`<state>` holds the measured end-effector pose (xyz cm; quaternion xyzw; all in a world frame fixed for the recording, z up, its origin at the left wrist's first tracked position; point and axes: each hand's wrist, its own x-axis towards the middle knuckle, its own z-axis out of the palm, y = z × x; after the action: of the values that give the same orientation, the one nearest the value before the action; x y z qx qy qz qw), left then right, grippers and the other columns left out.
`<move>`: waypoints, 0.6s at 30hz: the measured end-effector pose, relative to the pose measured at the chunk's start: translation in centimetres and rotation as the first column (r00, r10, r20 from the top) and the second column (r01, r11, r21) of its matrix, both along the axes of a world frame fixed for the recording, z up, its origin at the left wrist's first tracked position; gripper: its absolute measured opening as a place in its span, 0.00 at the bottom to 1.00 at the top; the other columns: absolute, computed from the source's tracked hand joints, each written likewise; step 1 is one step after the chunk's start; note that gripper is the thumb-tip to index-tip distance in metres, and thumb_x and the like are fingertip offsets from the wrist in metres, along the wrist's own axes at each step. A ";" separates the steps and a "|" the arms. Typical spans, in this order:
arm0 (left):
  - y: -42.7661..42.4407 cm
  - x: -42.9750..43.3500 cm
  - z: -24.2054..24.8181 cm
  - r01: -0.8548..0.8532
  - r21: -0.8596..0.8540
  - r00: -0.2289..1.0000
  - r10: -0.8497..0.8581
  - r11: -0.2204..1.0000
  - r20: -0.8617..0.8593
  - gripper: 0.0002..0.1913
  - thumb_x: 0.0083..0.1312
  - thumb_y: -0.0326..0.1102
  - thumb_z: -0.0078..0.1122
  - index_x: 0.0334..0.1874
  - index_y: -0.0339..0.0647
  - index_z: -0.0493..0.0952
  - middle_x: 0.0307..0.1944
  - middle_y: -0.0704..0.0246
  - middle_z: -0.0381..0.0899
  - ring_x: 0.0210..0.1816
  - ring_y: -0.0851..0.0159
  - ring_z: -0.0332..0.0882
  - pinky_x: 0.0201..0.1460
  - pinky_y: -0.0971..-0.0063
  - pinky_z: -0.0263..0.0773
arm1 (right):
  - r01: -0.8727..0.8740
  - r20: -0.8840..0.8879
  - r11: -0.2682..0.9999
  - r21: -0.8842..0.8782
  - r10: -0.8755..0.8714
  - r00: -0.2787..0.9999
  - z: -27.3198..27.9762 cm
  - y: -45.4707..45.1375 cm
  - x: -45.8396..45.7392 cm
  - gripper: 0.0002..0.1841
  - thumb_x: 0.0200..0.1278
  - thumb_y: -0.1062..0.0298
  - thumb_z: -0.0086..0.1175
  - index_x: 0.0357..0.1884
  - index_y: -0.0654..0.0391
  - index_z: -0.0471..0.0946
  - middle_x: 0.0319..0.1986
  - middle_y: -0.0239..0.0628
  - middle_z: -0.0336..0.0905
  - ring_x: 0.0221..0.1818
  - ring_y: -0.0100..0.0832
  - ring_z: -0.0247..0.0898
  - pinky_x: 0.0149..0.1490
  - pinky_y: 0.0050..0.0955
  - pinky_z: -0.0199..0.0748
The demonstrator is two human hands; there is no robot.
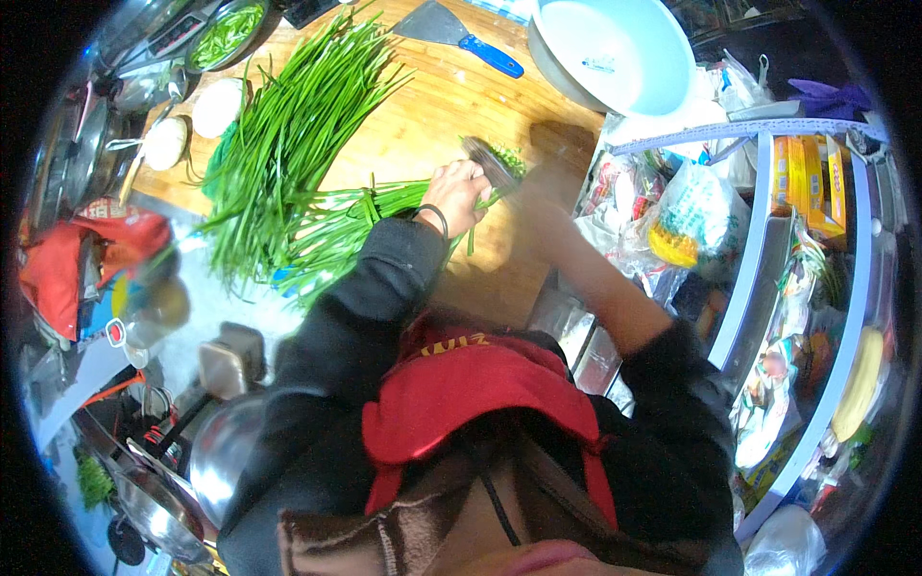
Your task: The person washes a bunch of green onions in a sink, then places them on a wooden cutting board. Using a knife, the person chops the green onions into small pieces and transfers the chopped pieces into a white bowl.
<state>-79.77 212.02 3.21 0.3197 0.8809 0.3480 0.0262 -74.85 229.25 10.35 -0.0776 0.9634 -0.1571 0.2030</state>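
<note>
My left hand (pixel 455 193) presses down on a bundle of garlic chives (pixel 360 205) lying across a wooden cutting board (pixel 432 93). Close against its fingertips is the blurred dark blade of a knife (pixel 495 167), with the cut end of the chives beside it. My right hand (pixel 544 198), also blurred by motion, grips the knife; its handle is hidden in the fist. Finely chopped green bits (pixel 511 160) lie just past the blade. A larger heap of long chives (pixel 302 122) spreads over the board's left side, beyond the bundle.
A scraper with a blue handle (pixel 492 56) lies at the board's far edge. Near it stands a pale blue basin (pixel 627 57). Bowls and a dish of cut greens (pixel 229 36) line the far left. At right, a shelf rack (pixel 745 252) holds bagged goods.
</note>
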 end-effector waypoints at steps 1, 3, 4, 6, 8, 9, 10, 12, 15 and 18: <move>0.1 0.0 -0.1 0.012 0.001 1.000 -0.012 1.000 0.024 0.12 0.42 0.33 0.68 0.28 0.50 0.72 0.39 0.71 0.69 0.50 0.60 0.66 0.52 0.64 0.60 | 0.010 -0.064 1.000 0.007 -0.010 0.998 -1.6 -0.2 0.2 0.18 0.55 0.77 0.46 0.49 0.65 0.59 0.30 0.60 0.76 0.36 0.58 0.75 0.39 0.50 0.72; 0.1 -0.1 -0.2 0.003 0.024 0.999 -0.004 1.000 0.032 0.12 0.42 0.32 0.68 0.27 0.50 0.72 0.38 0.71 0.68 0.49 0.60 0.66 0.51 0.64 0.61 | 0.088 -0.126 0.996 -0.020 -0.090 0.988 -3.8 0.2 0.5 0.19 0.55 0.77 0.45 0.50 0.65 0.59 0.30 0.61 0.76 0.36 0.58 0.75 0.39 0.50 0.72; 0.1 -0.1 -0.2 0.006 -0.004 0.999 -0.006 1.000 0.039 0.12 0.42 0.32 0.67 0.27 0.50 0.72 0.38 0.71 0.69 0.49 0.59 0.66 0.51 0.64 0.61 | 0.132 -0.138 0.991 -0.035 -0.135 0.981 -4.6 0.2 0.8 0.19 0.55 0.77 0.45 0.50 0.65 0.59 0.30 0.62 0.76 0.36 0.58 0.75 0.40 0.51 0.72; 0.0 0.0 -0.2 0.007 0.005 1.000 -0.008 1.000 0.022 0.12 0.43 0.31 0.66 0.28 0.50 0.72 0.39 0.70 0.69 0.49 0.59 0.66 0.51 0.64 0.61 | 0.151 -0.125 0.986 -0.071 -0.159 0.979 -4.7 0.3 1.0 0.19 0.56 0.77 0.45 0.51 0.64 0.59 0.29 0.62 0.76 0.35 0.58 0.75 0.40 0.51 0.72; 0.1 0.0 -0.3 0.006 0.034 1.000 -0.005 0.999 -0.015 0.12 0.43 0.32 0.65 0.29 0.50 0.72 0.39 0.70 0.69 0.49 0.59 0.66 0.51 0.64 0.61 | 0.153 -0.106 0.986 -0.062 -0.159 0.982 -2.9 0.7 0.6 0.19 0.57 0.77 0.44 0.51 0.63 0.59 0.29 0.62 0.76 0.35 0.58 0.75 0.40 0.52 0.72; 0.1 0.1 -0.3 0.002 0.038 1.000 0.000 0.999 -0.030 0.12 0.43 0.32 0.65 0.29 0.50 0.73 0.40 0.69 0.69 0.49 0.59 0.66 0.50 0.64 0.61 | 0.151 -0.064 0.988 -0.044 -0.154 0.986 -1.6 0.6 0.5 0.18 0.57 0.77 0.43 0.51 0.62 0.59 0.29 0.62 0.76 0.36 0.58 0.75 0.40 0.52 0.72; 0.0 0.2 -0.2 -0.002 0.027 1.000 0.002 1.000 -0.023 0.12 0.44 0.32 0.65 0.29 0.50 0.73 0.40 0.69 0.69 0.49 0.59 0.66 0.50 0.64 0.61 | 0.162 -0.006 0.986 -0.026 -0.162 0.987 0.0 0.5 0.5 0.18 0.57 0.78 0.43 0.51 0.62 0.59 0.30 0.62 0.76 0.36 0.58 0.75 0.41 0.52 0.71; 0.1 0.3 -0.3 -0.001 0.019 1.000 0.002 1.000 -0.027 0.12 0.43 0.32 0.65 0.29 0.50 0.72 0.40 0.69 0.69 0.49 0.59 0.66 0.50 0.64 0.61 | 0.073 0.063 0.997 0.001 -0.073 0.995 3.4 1.3 0.4 0.18 0.57 0.77 0.43 0.51 0.63 0.59 0.30 0.62 0.76 0.37 0.58 0.75 0.41 0.51 0.72; 0.1 0.2 -0.4 0.000 0.011 1.000 0.000 1.000 -0.012 0.12 0.43 0.32 0.66 0.29 0.51 0.73 0.40 0.70 0.69 0.49 0.59 0.66 0.50 0.64 0.61 | 0.027 0.173 0.999 0.026 -0.031 0.984 5.8 2.5 0.1 0.19 0.57 0.76 0.44 0.52 0.64 0.58 0.30 0.62 0.76 0.38 0.58 0.75 0.41 0.50 0.72; 0.0 0.0 -0.6 0.006 0.019 1.000 -0.006 1.000 0.004 0.12 0.43 0.32 0.66 0.29 0.51 0.73 0.40 0.70 0.69 0.49 0.59 0.67 0.50 0.64 0.61 | -0.065 0.088 0.998 0.014 0.064 0.994 3.0 1.6 0.1 0.21 0.56 0.76 0.45 0.52 0.65 0.58 0.29 0.61 0.76 0.38 0.58 0.75 0.41 0.50 0.72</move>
<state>-79.73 212.06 2.66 0.3218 0.8765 0.3570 0.0260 -74.73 230.88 13.31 -0.1001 0.9519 -0.1457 0.2503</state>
